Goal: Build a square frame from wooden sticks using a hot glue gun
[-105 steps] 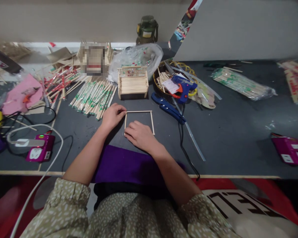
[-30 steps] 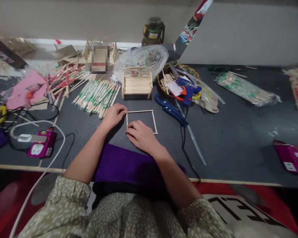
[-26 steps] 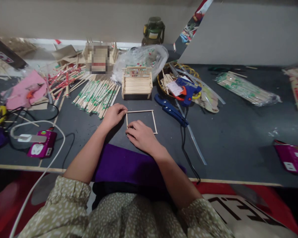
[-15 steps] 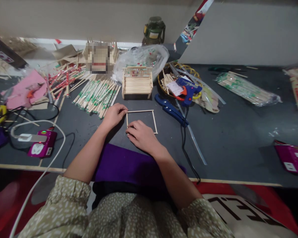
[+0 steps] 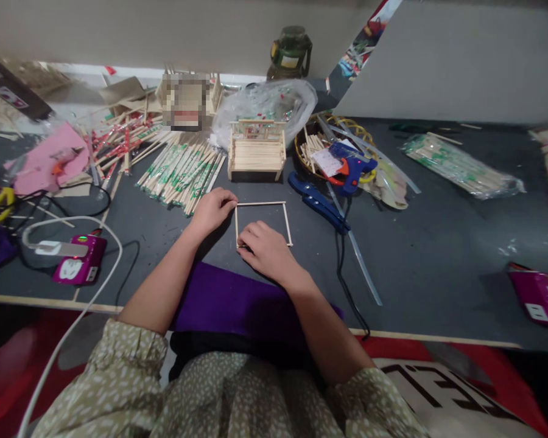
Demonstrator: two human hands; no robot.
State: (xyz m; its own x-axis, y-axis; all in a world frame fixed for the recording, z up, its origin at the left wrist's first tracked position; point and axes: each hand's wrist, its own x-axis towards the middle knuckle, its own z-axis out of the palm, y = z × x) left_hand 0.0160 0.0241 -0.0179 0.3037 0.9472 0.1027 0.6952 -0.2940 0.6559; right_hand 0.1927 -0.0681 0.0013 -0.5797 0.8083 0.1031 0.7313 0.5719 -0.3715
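A rectangular frame of thin wooden sticks [image 5: 287, 222] lies flat on the dark table. My left hand [image 5: 214, 213] is closed at its upper left corner, thumb and fingertips pinching there. Over the lower left corner lies my right hand [image 5: 265, 248], fingers bent together at the stick ends; it hides most of the bottom stick. Behind the frame stands a small bench made of sticks [image 5: 257, 153]. A spread of green-and-white wrapped sticks [image 5: 182, 173] is left of the bench.
A blue folding tool [image 5: 318, 202], a basket [image 5: 301, 152] with sticks and a blue glue gun [image 5: 352, 167], and a clear glue stick [image 5: 365, 274] are at the right. Purple cloth [image 5: 228, 298] lies near the front edge. A purple power box [image 5: 86, 260] with a white cable is left.
The view has shifted slightly, so everything sits a little further right. My right fingers have moved slightly down at the lower left corner; my left hand stays at its corner.
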